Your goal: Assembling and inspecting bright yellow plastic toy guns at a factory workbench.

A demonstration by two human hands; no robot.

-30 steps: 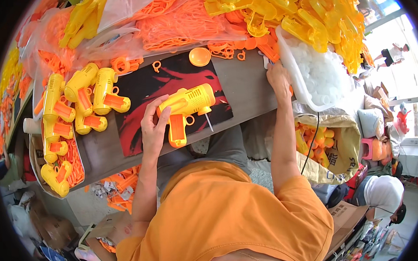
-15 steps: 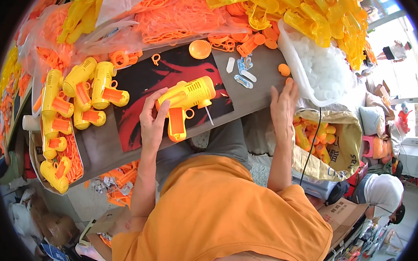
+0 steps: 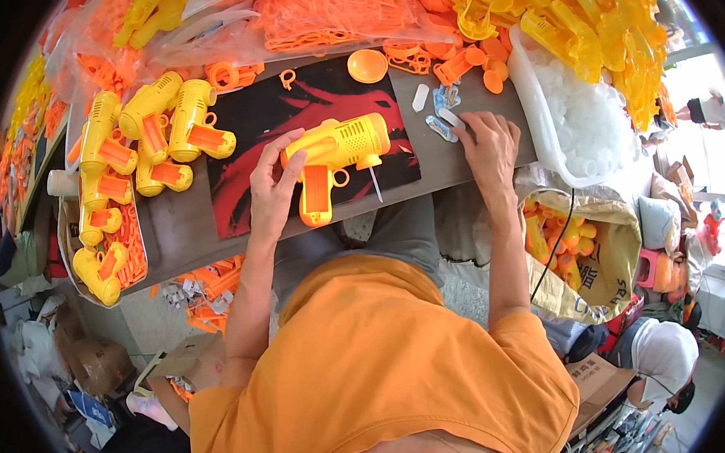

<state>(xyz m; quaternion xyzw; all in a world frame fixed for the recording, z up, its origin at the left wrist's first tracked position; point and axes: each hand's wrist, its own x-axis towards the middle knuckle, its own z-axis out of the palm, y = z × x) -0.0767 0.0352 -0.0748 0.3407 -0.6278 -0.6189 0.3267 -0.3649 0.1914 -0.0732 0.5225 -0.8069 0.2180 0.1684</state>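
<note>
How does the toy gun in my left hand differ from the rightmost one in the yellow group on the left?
The held toy gun has its barrel pointing right; the rightmost grouped toy gun points away from you. A thin pale rod juts beneath the held toy gun's front; none shows on the grouped one. Both are yellow with orange grip panels.

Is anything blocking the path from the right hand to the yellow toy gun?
Nothing visible blocks it. Between the right hand and the yellow toy gun show only grey table and the dark mat; some small flat pieces lie low beside that hand.
</note>
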